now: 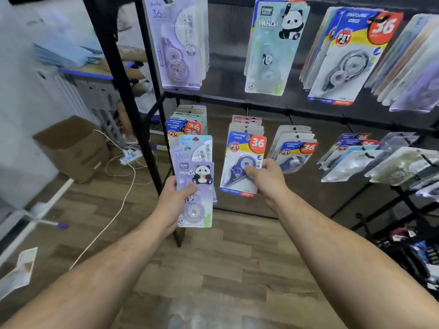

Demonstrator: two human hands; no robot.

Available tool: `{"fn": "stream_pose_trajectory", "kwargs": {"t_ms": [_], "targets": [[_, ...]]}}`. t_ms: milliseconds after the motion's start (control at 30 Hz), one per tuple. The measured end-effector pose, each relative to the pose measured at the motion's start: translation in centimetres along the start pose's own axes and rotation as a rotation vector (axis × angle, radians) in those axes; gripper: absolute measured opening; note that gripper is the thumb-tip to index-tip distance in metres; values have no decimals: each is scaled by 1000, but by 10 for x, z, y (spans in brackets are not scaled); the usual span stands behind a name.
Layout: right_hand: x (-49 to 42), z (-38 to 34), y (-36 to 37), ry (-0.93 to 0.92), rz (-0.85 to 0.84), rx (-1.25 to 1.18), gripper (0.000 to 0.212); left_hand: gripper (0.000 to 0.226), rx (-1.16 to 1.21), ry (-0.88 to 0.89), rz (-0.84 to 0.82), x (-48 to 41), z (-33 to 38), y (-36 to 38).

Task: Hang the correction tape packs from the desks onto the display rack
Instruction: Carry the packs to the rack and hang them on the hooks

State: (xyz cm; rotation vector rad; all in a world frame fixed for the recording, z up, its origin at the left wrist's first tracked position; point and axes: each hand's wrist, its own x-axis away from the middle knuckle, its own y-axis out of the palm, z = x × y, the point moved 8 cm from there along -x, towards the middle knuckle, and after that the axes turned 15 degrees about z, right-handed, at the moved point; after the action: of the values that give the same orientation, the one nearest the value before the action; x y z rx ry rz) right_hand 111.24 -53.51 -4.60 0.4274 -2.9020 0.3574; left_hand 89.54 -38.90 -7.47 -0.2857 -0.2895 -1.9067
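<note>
At centre, the right hand [268, 176] pinches a blue pack [247, 143] by its lower part; the left hand [173, 203] grips a fan of packs [196, 170]. They look light, stiff card, best held low.

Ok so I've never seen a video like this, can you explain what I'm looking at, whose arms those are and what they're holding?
There is no machine here. This is one picture from a camera worn on a person's head, looking forward and down, so the two bare arms are that person's own. The left hand grips a small fan of correction tape packs, with a purple panda pack in front. The right hand pinches a blue and yellow pack marked 36 against the lower row of the black display rack, where similar packs hang on hooks. I cannot tell whether it is hooked on yet. On the floor at left are a cardboard box and a power strip.
</note>
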Motion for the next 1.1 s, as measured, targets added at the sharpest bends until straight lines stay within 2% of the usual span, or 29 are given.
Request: {"fn": "stream_pose_trajectory", "kwargs": {"t_ms": [133, 267, 333, 400, 467, 600, 733, 833, 967, 1100], "targets": [[-7, 0, 1, -69, 72, 68, 24, 21, 14, -23, 10, -1, -8, -3], [-8, -8, 2, -126, 120, 125, 23, 24, 8, -41, 8, 1, -12, -4], [-13, -8, 1, -145, 170, 270, 32, 25, 10, -50, 5, 3, -13, -5], [-16, -7, -3, -115, 197, 436, 52, 25, 12, -55, -10, 5, -13, -4], [-13, 2, -4, -36, 150, 517, 67, 23, 11, -59, -25, 8, -13, -2], [-7, 3, -10, 18, 103, 573, 76, 23, 0, -65, -49, 12, -15, 5], [0, 8, -14, 70, 34, 573, 55, 24, -2, -80, -80, 16, -16, 14], [16, 16, 3, 159, -167, 271, 43, 24, 6, -98, -115, 22, -16, 23], [33, 3, 18, 81, -343, 99, 25, 23, 17, -122, -188, 31, -17, 36], [35, -7, 17, 6, -337, 76, 16, 31, 47, -121, -260, 38, -15, 48]]}}
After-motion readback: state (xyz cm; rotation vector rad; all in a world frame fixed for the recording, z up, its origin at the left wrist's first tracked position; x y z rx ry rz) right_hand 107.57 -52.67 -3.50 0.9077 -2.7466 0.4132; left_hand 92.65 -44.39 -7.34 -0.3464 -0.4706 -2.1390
